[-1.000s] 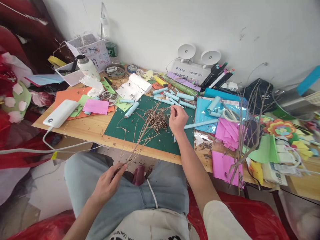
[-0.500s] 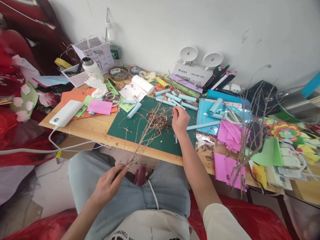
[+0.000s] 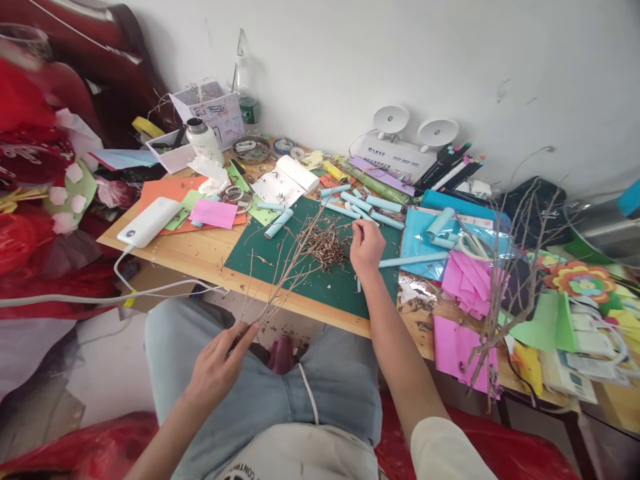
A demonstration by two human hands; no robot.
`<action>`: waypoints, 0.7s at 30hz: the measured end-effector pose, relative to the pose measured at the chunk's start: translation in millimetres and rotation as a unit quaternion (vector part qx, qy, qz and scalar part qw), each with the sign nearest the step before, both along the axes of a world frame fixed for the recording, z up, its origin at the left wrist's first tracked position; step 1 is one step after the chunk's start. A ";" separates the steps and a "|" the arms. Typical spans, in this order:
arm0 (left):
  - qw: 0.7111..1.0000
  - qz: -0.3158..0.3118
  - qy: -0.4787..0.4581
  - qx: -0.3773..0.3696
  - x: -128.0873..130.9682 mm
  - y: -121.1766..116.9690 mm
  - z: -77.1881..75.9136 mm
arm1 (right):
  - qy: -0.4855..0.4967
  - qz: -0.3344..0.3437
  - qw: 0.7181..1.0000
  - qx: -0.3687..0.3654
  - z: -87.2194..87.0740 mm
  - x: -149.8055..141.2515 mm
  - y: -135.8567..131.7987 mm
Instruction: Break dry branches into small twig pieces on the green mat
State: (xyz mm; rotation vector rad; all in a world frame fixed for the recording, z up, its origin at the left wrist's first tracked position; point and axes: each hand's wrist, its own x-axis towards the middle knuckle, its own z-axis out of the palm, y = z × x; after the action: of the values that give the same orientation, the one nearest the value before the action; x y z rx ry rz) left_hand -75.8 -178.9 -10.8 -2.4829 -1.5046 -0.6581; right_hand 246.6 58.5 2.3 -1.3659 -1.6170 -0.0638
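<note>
My left hand (image 3: 220, 360) is closed around the lower stems of a dry branch (image 3: 285, 283), low in front of the table edge. Its thin, forked twigs lean up and away over the green cutting mat (image 3: 250, 250). On the mat lies a loose heap of short brown twig pieces (image 3: 330, 248), partly behind the branch. Just right of that heap is my right hand (image 3: 367, 245), fingers pinched together; whatever is between the fingertips is too small to make out. Blue paper tubes (image 3: 360, 201) lie beyond the hand.
Left on the table are a white power bank (image 3: 149, 221) with its cable, coloured paper and an uncapped white bottle (image 3: 204, 141). To the right are scissors (image 3: 475, 247), pink paper (image 3: 467, 283) and another upright branch (image 3: 520, 313). A white device (image 3: 393, 155) stands against the wall.
The whole view has shifted, so the table appears slightly farther right and lower. My left hand keeps its hold on the branch; my right hand stays pinched beside the twig heap.
</note>
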 end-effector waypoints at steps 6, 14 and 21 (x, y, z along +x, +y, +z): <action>1.000 -0.020 -0.008 -0.003 -5.1 -6.4 -13.5 | -0.014 -0.041 0.999 0.014 -0.6 -5.1 -0.8; 0.999 -0.001 -0.036 0.012 -4.8 -3.4 -11.2 | 0.016 -0.072 0.997 -0.001 -6.9 13.6 14.0; 0.999 0.017 -0.032 0.029 -4.5 4.0 -8.5 | -0.029 0.125 0.989 -0.079 3.0 0.7 -0.2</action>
State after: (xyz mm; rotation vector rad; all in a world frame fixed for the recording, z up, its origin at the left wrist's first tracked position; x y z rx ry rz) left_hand -80.3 -175.0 -19.3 -2.4096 -1.5235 -0.7705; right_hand 247.3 58.3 5.3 -1.2780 -1.8621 0.1790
